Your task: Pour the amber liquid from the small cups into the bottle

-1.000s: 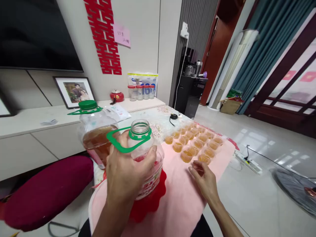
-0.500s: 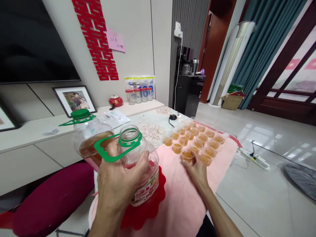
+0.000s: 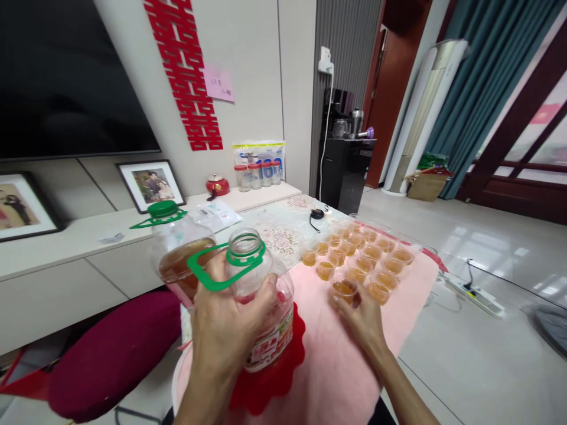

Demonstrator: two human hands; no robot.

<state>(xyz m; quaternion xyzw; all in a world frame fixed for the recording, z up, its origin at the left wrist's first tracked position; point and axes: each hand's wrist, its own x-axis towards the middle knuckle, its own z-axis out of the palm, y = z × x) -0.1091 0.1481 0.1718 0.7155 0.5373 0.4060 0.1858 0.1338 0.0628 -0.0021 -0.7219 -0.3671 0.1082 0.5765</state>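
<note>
My left hand (image 3: 233, 319) is wrapped round the shoulder of a clear plastic jug (image 3: 274, 330), which is uncapped and has a green carry handle (image 3: 208, 282) on its neck. The jug stands upright over a red scalloped mat (image 3: 290, 369); little or no liquid shows in it. My right hand (image 3: 363, 316) holds a small clear plastic cup (image 3: 344, 289) of amber liquid by its side, low at the pink cloth. Several like cups (image 3: 371, 254) stand in rows just beyond. Left of the jug is a second jug (image 3: 177, 260), green-capped and part filled with brown liquid.
The cups stand on a pink cloth (image 3: 323, 354) over a table with a patterned cover (image 3: 279, 239). A black coiled cord (image 3: 316, 215) lies behind them. A purple stool (image 3: 115, 354) is at left, a power strip (image 3: 476, 295) on the floor at right. Lidded jars (image 3: 254, 176) stand on the cabinet.
The view has turned a little left, so everything sits further right. My right hand and its cup are very slightly nearer to me. My left hand keeps its hold on the jug.
</note>
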